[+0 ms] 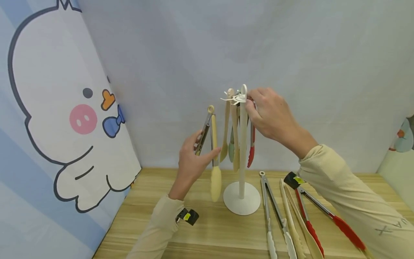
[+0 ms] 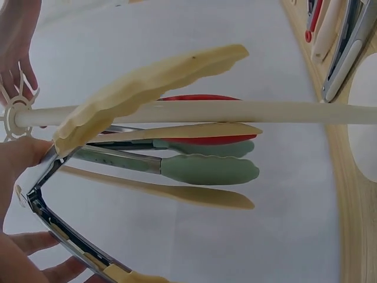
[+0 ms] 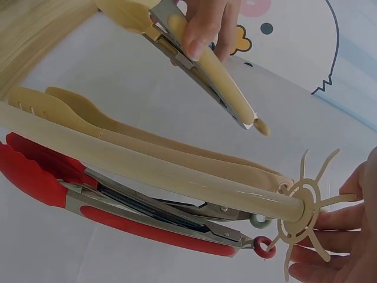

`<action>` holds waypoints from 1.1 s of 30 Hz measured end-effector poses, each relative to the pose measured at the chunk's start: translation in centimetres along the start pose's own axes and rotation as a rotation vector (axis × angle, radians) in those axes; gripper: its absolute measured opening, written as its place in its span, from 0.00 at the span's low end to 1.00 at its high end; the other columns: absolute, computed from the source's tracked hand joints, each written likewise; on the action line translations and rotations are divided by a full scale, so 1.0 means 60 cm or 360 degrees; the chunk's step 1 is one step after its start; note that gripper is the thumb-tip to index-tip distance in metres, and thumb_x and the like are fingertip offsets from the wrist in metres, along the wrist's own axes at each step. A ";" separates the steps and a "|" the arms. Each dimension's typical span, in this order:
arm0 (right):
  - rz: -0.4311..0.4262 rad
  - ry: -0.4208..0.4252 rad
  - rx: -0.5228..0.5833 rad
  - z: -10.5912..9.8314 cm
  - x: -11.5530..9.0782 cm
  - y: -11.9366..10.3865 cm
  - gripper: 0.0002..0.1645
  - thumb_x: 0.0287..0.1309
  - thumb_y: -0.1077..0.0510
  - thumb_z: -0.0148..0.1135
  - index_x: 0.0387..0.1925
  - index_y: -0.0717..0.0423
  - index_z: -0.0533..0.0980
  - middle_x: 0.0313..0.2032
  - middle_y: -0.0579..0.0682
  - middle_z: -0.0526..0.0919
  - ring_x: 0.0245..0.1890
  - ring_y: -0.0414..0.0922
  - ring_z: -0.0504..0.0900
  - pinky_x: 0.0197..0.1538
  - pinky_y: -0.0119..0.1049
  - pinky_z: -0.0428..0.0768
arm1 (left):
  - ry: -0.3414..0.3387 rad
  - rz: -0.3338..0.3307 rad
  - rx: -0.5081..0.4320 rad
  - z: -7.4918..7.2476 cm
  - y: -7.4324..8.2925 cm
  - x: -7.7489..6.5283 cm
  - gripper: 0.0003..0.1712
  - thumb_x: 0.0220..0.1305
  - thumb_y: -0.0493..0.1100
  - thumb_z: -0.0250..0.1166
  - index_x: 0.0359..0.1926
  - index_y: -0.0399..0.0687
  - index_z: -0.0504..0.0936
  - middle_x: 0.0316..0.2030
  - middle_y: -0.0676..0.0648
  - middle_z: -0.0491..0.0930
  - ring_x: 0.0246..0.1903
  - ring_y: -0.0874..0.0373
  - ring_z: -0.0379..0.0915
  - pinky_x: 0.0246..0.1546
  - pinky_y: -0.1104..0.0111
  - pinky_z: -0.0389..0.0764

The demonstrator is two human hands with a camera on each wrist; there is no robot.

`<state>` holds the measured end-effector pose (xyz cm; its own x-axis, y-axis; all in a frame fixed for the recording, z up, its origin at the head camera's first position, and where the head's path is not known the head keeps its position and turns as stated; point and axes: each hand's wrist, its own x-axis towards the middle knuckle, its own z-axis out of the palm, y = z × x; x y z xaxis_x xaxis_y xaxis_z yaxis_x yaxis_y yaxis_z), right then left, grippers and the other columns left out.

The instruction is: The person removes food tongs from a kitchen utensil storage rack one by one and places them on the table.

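My left hand (image 1: 192,158) grips a pair of yellow-tipped kitchen tongs (image 1: 216,183), hanging tips down with the arms spread, left of a white utensil stand (image 1: 242,151). In the right wrist view the thumb lies along one arm of the yellow tongs (image 3: 224,82). At the stand's top my right hand (image 1: 271,113) pinches one of the hooks of the hook ring (image 3: 299,209). From this ring hang red tongs (image 3: 159,230), green tongs (image 2: 209,168) and beige tongs (image 3: 177,156). The ring end of the yellow tongs is apart from the hooks.
On the wooden table (image 1: 155,216), right of the stand's round base (image 1: 242,208), lie white-tipped tongs (image 1: 271,216), beige tongs (image 1: 292,223) and red tongs (image 1: 343,226). A pale cloth wall (image 1: 181,54) rises behind, with a cartoon panel (image 1: 58,72) at left.
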<state>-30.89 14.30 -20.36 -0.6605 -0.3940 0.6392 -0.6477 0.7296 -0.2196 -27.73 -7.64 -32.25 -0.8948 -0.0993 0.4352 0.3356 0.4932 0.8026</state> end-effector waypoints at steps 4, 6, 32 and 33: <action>0.0000 0.0001 -0.0004 0.002 -0.003 -0.002 0.19 0.67 0.56 0.40 0.41 0.64 0.76 0.38 0.59 0.78 0.39 0.55 0.72 0.40 0.51 0.70 | 0.0026 -0.0027 0.0038 0.002 -0.007 -0.004 0.42 0.49 0.59 0.72 0.65 0.56 0.68 0.50 0.48 0.71 0.47 0.52 0.67 0.43 0.56 0.72; -0.0006 0.0009 -0.0008 0.003 -0.003 -0.004 0.19 0.67 0.56 0.40 0.42 0.64 0.76 0.38 0.58 0.78 0.39 0.55 0.72 0.40 0.50 0.70 | 0.0037 -0.0040 0.0061 0.004 -0.011 -0.005 0.42 0.49 0.59 0.72 0.65 0.56 0.69 0.51 0.48 0.71 0.47 0.53 0.66 0.43 0.55 0.72; -0.0016 0.0058 -0.0064 0.004 -0.011 -0.015 0.20 0.66 0.57 0.41 0.46 0.67 0.75 0.40 0.60 0.78 0.40 0.56 0.73 0.40 0.50 0.71 | 0.0014 -0.0305 0.0265 0.023 -0.055 -0.021 0.44 0.46 0.66 0.70 0.64 0.58 0.69 0.49 0.45 0.71 0.47 0.49 0.67 0.38 0.51 0.73; -0.0016 0.0059 -0.0066 0.004 -0.012 -0.015 0.20 0.66 0.57 0.41 0.46 0.67 0.75 0.40 0.60 0.78 0.40 0.56 0.72 0.40 0.50 0.71 | 0.0014 -0.0313 0.0275 0.023 -0.057 -0.021 0.45 0.46 0.66 0.70 0.64 0.58 0.69 0.50 0.45 0.71 0.47 0.49 0.67 0.38 0.51 0.73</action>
<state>-29.94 13.78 -20.81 -0.6390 -0.3809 0.6683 -0.6374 0.7486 -0.1828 -28.16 -7.99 -36.14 -0.9350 -0.2151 0.2821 0.0998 0.6037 0.7910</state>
